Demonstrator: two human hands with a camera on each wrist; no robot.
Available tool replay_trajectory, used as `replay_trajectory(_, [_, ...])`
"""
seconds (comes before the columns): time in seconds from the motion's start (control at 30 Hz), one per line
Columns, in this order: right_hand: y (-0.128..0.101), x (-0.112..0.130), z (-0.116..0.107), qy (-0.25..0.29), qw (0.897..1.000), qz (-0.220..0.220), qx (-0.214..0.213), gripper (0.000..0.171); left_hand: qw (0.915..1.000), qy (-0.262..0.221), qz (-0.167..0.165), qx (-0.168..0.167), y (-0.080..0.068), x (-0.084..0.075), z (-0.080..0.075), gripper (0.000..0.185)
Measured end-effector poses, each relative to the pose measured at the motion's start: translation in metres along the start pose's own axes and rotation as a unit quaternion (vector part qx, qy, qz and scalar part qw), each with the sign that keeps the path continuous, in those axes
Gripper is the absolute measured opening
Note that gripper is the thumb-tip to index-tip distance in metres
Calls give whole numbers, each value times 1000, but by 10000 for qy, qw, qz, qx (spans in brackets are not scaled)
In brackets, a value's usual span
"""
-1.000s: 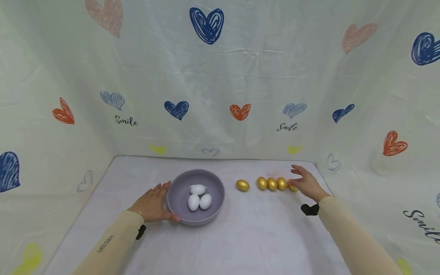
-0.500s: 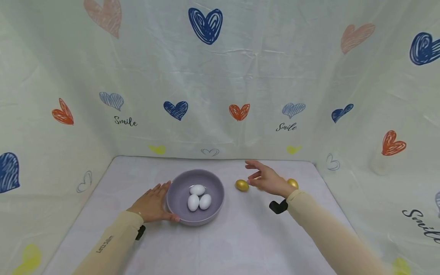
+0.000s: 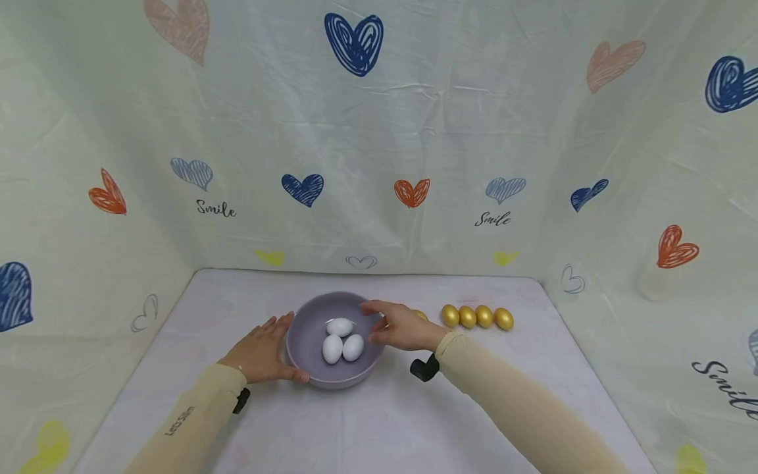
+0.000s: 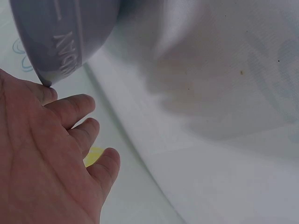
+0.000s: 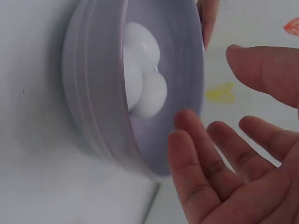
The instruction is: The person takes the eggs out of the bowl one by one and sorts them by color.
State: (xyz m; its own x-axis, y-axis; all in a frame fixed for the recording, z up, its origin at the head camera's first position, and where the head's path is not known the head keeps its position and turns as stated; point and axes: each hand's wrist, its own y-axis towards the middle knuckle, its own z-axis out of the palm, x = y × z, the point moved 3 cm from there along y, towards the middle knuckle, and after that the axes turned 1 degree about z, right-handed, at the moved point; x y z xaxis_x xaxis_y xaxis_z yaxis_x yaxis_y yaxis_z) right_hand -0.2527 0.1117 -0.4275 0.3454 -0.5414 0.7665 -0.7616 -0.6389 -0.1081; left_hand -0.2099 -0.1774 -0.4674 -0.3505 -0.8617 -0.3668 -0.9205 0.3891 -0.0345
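A purple bowl (image 3: 304,336) stands on the table with three white eggs (image 3: 333,349) inside. My left hand (image 3: 258,350) rests against the bowl's left side, fingers spread, thumb near the front rim. In the left wrist view, its fingertips (image 4: 49,93) touch the rim. My right hand (image 3: 404,327) hovers at the bowl's right rim, fingers pointing in over it. The right wrist view shows the thumb and fingers of that hand apart, with nothing between them. One golden egg (image 3: 420,315) is mostly hidden behind the right hand.
Several golden eggs (image 3: 467,317) lie in a row to the right of the bowl. White cloth covers the table (image 3: 355,428). A hanging curtain (image 3: 379,151) printed with hearts encloses the back and sides.
My right hand has moved left from the rightmost golden egg, past the row, to the bowl's right rim. The left hand and the bowl stay in place.
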Motion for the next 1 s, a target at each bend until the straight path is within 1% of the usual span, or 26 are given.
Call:
replay_trajectory(0.17, [10,5,18,-344,9989,110,294,63,10000,-30,-16,5,1,2,2,137])
replay_trajectory(0.4, [19,6,32,-920,9939,289,540,61,10000,-25,-40,-17,3,5,4,138])
replay_trajectory(0.5, [23,6,37,-1307,9891,323,600,58,10000,-12,-39,-20,3,6,5,138])
replay_trajectory(0.63, [29,9,41,-1892,9797,80,665,55,10000,23,-54,-18,3,6,5,139])
replay_trajectory(0.73, [33,11,44,-2115,9751,-69,664,53,10000,31,-64,-9,3,6,4,139])
replay_trajectory(0.8, [35,10,45,-2165,9742,-112,632,51,10000,28,-63,-11,3,6,4,139])
replay_trajectory(1.0, [42,2,51,-2287,9726,-85,403,39,10000,6,-49,-11,3,7,4,139])
